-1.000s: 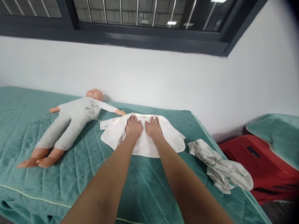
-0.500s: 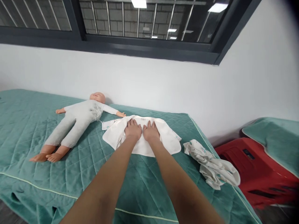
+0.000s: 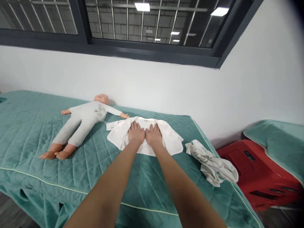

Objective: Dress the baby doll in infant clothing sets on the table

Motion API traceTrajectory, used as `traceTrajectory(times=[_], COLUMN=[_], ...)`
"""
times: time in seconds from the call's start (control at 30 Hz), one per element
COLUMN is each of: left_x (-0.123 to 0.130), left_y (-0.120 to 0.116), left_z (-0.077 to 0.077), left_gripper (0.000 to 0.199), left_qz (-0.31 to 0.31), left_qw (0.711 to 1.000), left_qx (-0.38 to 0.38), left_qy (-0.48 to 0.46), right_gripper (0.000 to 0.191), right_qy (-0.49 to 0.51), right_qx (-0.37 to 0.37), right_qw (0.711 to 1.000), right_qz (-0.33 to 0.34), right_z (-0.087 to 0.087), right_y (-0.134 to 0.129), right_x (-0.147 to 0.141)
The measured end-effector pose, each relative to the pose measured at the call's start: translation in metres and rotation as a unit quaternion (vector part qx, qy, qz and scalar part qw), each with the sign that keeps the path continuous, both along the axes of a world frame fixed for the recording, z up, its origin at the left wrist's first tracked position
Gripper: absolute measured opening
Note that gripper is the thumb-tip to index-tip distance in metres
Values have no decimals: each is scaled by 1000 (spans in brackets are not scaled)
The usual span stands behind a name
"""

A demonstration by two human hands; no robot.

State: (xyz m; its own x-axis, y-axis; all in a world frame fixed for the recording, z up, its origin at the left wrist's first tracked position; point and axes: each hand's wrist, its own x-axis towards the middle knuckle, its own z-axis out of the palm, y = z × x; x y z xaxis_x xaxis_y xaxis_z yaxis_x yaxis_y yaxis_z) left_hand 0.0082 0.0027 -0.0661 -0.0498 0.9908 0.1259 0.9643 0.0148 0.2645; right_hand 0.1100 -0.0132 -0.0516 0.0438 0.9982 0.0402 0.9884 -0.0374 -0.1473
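A white baby shirt [image 3: 172, 139] lies spread open on the green quilted cover, its inside facing up and a small label at the neck. One patterned sleeve sticks out toward the left. My left hand [image 3: 136, 133] rests flat on the shirt's inside, left of its middle. Beside it, nearly touching at the thumbs, my right hand [image 3: 154, 134] presses flat on the cloth too. Both hands have their fingers stretched out and grip nothing. A baby doll [image 3: 87, 114] in a pale body suit lies on its back to the left, one hand close to the shirt's collar.
A crumpled patterned white garment [image 3: 211, 163] lies near the right edge of the green quilted cover [image 3: 147, 190]. Beyond that edge is a red plastic chair [image 3: 258, 171] with a green cloth [image 3: 277, 139] over it. A white wall [image 3: 152, 82] and a barred window [image 3: 147, 25] stand behind.
My hands stay flat on the shirt in almost the same place. The view has shifted slightly, so the doll appears a little further right.
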Motion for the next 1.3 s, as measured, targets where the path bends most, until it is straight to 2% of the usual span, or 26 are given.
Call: traceTrajectory(times=[0.53, 1.3], left_x=[-1, -3], left_y=[-18, -34], left_z=[2, 5], left_gripper=[67, 62], left_qz=[6, 32], left_qw=[1000, 999], left_qx=[-9, 5], left_qy=[6, 3], right_gripper=[72, 72], right_qy=[12, 3], right_qx=[3, -6], right_qw=[1000, 1000], right_qz=[-4, 1], right_z=[-5, -6], right_y=[-14, -28], right_x=[-1, -2])
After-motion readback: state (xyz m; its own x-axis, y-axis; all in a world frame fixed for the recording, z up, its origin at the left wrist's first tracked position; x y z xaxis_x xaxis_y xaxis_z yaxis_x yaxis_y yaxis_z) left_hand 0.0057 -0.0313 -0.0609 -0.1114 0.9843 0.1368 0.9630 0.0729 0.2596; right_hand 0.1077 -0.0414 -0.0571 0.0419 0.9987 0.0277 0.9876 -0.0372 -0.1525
